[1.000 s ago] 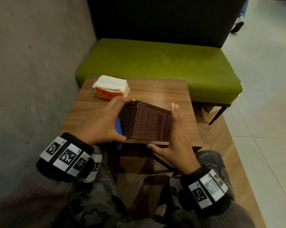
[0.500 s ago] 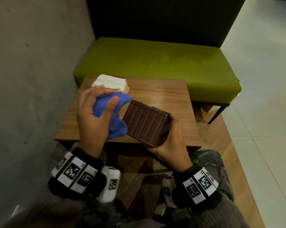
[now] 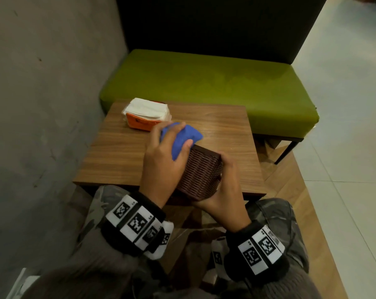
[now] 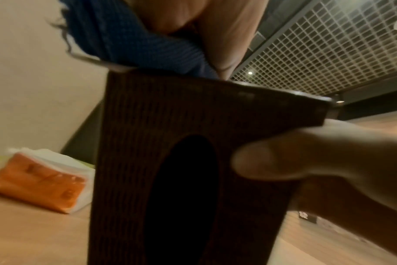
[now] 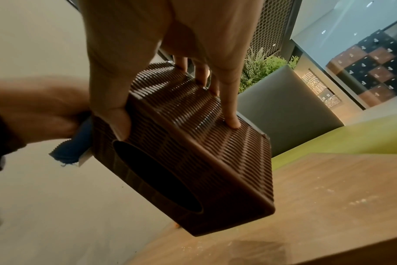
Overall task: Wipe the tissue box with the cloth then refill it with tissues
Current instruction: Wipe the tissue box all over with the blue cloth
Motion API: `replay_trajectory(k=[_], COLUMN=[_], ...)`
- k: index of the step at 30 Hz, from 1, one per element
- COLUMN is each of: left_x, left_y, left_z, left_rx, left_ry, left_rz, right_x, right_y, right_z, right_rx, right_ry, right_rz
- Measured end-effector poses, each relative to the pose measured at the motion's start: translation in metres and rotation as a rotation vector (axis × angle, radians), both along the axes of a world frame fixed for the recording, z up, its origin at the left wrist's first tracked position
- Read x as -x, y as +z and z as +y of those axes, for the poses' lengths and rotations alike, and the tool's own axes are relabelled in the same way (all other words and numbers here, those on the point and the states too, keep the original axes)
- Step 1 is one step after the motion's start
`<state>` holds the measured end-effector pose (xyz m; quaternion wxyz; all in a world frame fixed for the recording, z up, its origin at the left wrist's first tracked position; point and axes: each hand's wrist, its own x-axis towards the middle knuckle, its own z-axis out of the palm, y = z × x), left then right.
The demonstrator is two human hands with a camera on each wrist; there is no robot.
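Note:
The brown woven tissue box (image 3: 201, 172) (image 5: 200, 161) is held tilted above the near edge of the wooden table (image 3: 122, 156), its oval opening (image 5: 156, 177) (image 4: 181, 197) facing me. My right hand (image 3: 222, 190) grips its right side, thumb (image 5: 118, 125) on the opening face and fingers (image 5: 229, 114) across the ribbed side. My left hand (image 3: 165, 160) holds a bunched blue cloth (image 3: 180, 137) (image 4: 129, 39) against the box's upper left edge. A stack of white tissues in an orange pack (image 3: 147, 115) (image 4: 41, 181) lies at the table's far left.
A green bench seat (image 3: 208, 85) with a dark backrest stands just beyond the table. A grey wall (image 3: 42, 104) runs along the left. Pale tiled floor (image 3: 344, 147) opens to the right. My knees sit under the table's near edge.
My left hand lifted the blue cloth from beside the box and brought it onto the box's upper left edge. The right hand turned the box more upright.

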<state>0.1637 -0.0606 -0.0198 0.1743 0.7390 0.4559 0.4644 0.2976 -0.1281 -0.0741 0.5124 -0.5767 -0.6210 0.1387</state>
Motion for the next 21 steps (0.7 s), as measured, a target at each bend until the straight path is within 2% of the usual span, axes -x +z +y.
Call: replay_trajectory(k=[3, 5, 9, 11, 16, 18, 21], left_x=[-0.014, -0.011, 0.004, 0.004, -0.008, -0.003, 0.006], left_y=[-0.001, 0.0, -0.001, -0.003, -0.002, -0.001, -0.004], left_z=[-0.02, -0.018, 0.011, 0.01, -0.02, -0.007, 0.015], left_rx=[-0.103, -0.12, 0.026, 0.029, -0.153, -0.127, -0.028], left_ry=[-0.181, -0.229, 0.026, 0.073, -0.218, -0.161, 0.043], left_rz=[0.132, 0.154, -0.03, -0.046, 0.126, 0.115, -0.005], right_x=[0.001, -0.001, -0.003, -0.001, 0.002, 0.001, 0.0], right_y=[0.002, 0.003, 0.004, 0.006, 0.003, 0.003, 0.004], right_z=[-0.001, -0.003, -0.006, -0.005, -0.004, -0.005, -0.005], right_rx=[0.008, 0.01, -0.012, -0.008, 0.006, -0.001, 0.013], right_ry=[-0.022, -0.004, 0.002, 0.003, -0.027, -0.013, -0.013], right_rz=[-0.008, -0.019, -0.064, -0.078, -0.063, -0.073, -0.093])
